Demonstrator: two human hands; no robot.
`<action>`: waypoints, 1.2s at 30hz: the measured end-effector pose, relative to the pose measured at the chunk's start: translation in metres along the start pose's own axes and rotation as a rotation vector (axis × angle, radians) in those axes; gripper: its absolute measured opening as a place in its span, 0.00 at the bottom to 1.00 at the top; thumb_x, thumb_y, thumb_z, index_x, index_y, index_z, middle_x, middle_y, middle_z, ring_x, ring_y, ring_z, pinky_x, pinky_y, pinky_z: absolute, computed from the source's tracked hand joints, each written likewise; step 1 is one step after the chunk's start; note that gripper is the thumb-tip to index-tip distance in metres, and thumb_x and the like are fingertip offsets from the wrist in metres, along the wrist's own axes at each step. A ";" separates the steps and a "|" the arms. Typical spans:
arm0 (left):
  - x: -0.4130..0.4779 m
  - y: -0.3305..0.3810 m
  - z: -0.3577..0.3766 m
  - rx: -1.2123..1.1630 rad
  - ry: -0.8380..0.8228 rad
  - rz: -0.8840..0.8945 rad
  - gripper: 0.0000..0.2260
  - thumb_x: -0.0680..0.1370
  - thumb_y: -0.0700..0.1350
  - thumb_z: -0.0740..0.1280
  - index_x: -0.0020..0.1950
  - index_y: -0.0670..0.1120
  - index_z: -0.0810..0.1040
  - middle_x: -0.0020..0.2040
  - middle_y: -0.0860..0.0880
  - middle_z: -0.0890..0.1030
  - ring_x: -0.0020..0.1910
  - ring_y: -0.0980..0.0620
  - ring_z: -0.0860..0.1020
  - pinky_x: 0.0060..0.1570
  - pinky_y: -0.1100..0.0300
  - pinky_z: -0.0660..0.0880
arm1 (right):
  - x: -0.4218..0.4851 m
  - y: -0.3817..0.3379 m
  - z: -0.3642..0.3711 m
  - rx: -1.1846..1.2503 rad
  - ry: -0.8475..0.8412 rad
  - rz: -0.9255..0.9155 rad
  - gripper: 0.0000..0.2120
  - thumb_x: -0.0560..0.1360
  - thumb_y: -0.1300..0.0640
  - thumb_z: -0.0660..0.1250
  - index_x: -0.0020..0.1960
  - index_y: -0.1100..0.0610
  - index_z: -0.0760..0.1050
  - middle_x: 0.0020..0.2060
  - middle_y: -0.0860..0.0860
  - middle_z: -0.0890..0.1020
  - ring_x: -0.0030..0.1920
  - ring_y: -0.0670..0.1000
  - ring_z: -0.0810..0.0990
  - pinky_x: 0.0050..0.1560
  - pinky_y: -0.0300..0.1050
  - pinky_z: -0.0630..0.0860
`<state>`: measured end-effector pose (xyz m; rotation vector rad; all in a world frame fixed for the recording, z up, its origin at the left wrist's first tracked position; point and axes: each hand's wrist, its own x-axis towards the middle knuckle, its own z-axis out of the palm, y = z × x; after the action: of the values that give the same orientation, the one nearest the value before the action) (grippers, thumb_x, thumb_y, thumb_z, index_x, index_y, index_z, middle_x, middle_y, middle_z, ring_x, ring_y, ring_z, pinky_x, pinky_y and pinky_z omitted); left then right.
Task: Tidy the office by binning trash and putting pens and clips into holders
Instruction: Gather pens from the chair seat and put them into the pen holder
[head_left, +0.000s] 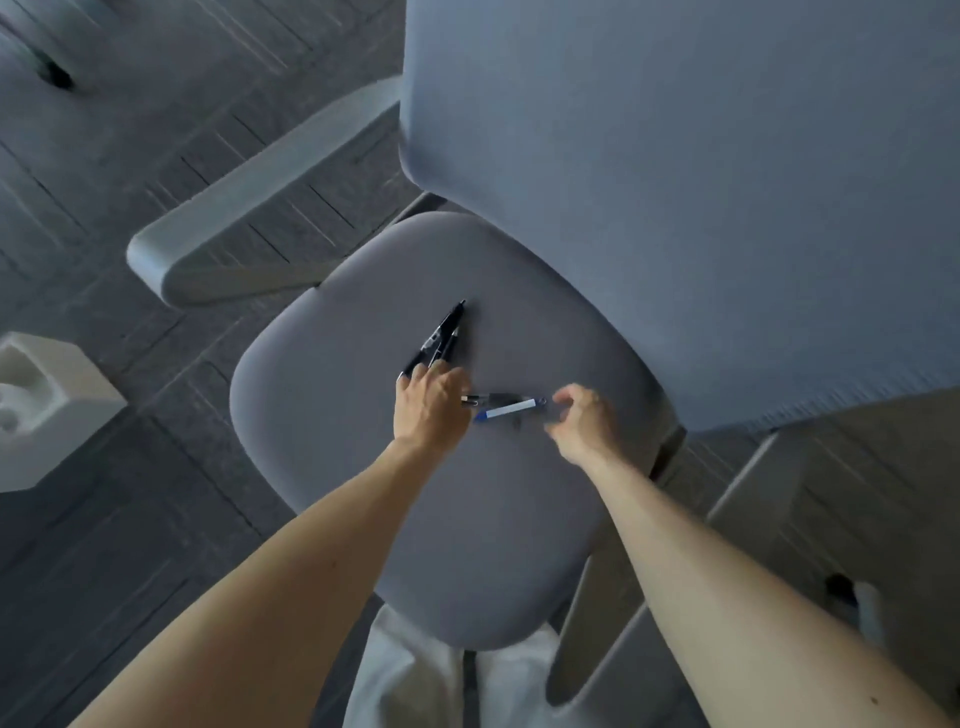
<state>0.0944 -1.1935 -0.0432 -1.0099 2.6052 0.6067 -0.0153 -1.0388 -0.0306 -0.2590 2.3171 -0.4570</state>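
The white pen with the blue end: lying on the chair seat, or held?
The white pen appears to lie on the seat. The right hand is at its end; grip: cannot tell.

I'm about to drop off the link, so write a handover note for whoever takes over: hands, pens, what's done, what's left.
Left hand: fingers stretched onto the lower ends of the black pens on the chair seat; nothing lifted.
Right hand: curled at the tip of the white pen; blur hides whether it pinches it. A dark pen lies alongside.
Done: nothing visible; every pen in view lies on the seat.
Left: gather the pens and carry them to the white holder, far left.
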 end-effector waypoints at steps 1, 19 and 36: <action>0.005 -0.004 0.005 0.000 0.004 0.007 0.08 0.73 0.47 0.69 0.51 0.51 0.81 0.53 0.51 0.80 0.55 0.46 0.74 0.56 0.54 0.65 | 0.007 0.001 0.005 -0.012 0.012 -0.015 0.16 0.72 0.62 0.73 0.59 0.56 0.77 0.53 0.56 0.82 0.55 0.58 0.80 0.55 0.53 0.78; 0.006 -0.015 0.027 0.047 0.043 0.134 0.10 0.76 0.48 0.67 0.56 0.54 0.81 0.55 0.49 0.76 0.55 0.45 0.73 0.55 0.52 0.68 | 0.018 0.002 0.031 -0.198 0.123 -0.157 0.08 0.74 0.60 0.72 0.53 0.59 0.80 0.52 0.57 0.77 0.50 0.59 0.79 0.48 0.47 0.73; 0.004 -0.017 0.014 -0.487 0.035 -0.150 0.07 0.74 0.38 0.64 0.46 0.46 0.81 0.41 0.46 0.83 0.38 0.43 0.77 0.36 0.59 0.70 | 0.019 -0.003 0.036 -0.122 0.124 -0.135 0.10 0.72 0.61 0.73 0.51 0.58 0.76 0.47 0.57 0.84 0.48 0.59 0.82 0.47 0.49 0.78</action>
<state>0.1046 -1.2005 -0.0617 -1.3469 2.4296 1.2284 -0.0028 -1.0565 -0.0645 -0.4600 2.4627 -0.4084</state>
